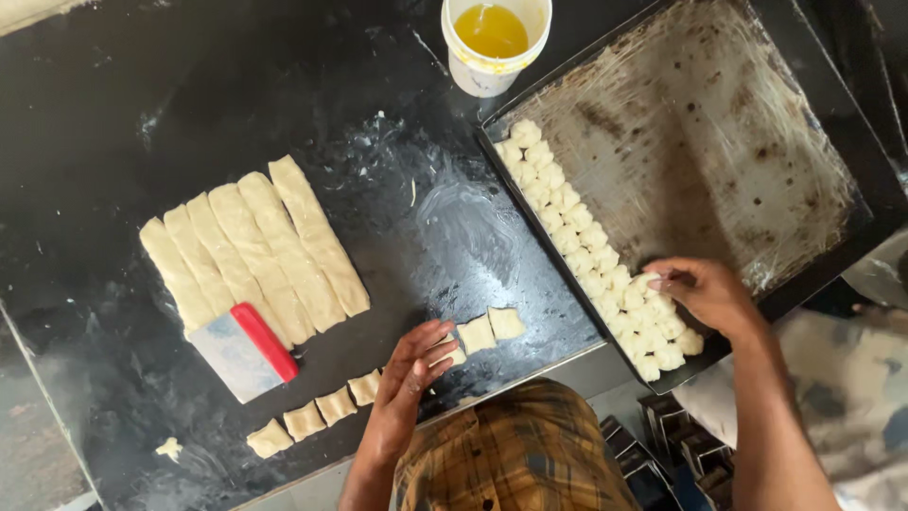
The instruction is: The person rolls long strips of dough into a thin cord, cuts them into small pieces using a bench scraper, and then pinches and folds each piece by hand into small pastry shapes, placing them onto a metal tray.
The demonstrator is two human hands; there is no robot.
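- nearest to me, my left hand [409, 378] rests on the dark surface [113, 114], its fingers [430, 343] loosely spread and curled over a small cut dough square [445, 352], touching it.
- just beside that hand lie two more cut squares [492, 328], and toward my left a row of four squares [317, 414] runs along the near edge of the surface.
- a scraper [244, 348] with a red handle and a pale blade lies above that row, its blade overlapping the near ends of the long dough strips [251, 248], which sit side by side.
- my right hand [705, 293] is over the near corner of the metal baking tray [719, 142], fingers [667, 280] pressed together and pinching a shaped dough piece [647, 282] at the end of the rows.
- the shaped dough pieces [567, 227] stand in two close rows along the tray's left edge; the rest of the tray shows greasy metal.
- farthest off, a white cup [494, 43] of yellow oil stands just beyond the tray's far corner.
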